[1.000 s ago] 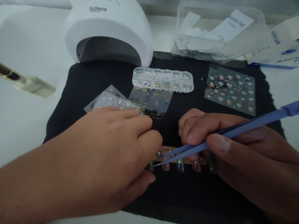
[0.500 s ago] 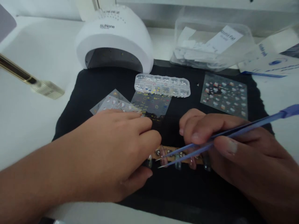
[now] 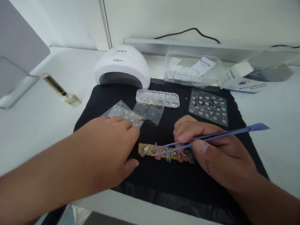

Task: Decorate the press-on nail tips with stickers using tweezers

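Right hand point(image 3: 211, 151): grasping blue tweezers point(image 3: 225, 134); tips slightly apart, over the strip point(image 3: 172, 157) between the slanted clear nail point(image 3: 144, 152) at its left end and the adjacent pink nail point(image 3: 157, 152). Contact of tips with strip uncertain from this angle. Left hand point(image 3: 105, 147): beside the strip's left end, fingers curled under; cannot tell whether it grips anything. Strip lies on black cloth point(image 3: 150, 181) over white worktop point(image 3: 264, 109). Behind: clear compartment box point(image 3: 157, 98), sticker sheet point(image 3: 208, 109) to its right, white lamp point(image 3: 122, 64) farther back.
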{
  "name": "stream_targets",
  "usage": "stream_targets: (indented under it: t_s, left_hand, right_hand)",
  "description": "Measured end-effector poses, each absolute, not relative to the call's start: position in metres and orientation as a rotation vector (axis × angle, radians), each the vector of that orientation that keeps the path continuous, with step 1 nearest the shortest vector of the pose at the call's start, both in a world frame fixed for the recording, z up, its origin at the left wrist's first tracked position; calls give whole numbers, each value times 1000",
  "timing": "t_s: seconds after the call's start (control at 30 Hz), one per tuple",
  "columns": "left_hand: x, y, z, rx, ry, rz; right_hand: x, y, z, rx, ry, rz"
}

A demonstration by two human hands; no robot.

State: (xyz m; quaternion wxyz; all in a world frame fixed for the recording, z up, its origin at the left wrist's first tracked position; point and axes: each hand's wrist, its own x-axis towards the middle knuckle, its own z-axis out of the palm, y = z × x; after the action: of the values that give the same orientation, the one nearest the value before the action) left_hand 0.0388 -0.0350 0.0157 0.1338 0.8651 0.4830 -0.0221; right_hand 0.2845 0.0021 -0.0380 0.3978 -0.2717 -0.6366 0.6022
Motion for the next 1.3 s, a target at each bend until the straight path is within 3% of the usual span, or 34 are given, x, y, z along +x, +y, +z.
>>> stream_targets:
  t_s: [0.37, 0.63, 1.0, 1.3]
  left_hand:
    - [42, -43, -21, 2085, 1397, 397]
    - [39, -44, -27, 2122, 1241, 488]
    - [37, -46, -31, 2143, 1200, 516]
    - [39, -45, -31, 2131, 1211, 594]
  right_hand:
    - [277, 21, -39, -845, -1479, 1846]
    - [278, 23, -37, -866, -1376, 2148]
    - [279, 23, -26, -1025, -1303, 2073]
    - [278, 19, -31, -884, -1449, 1933]
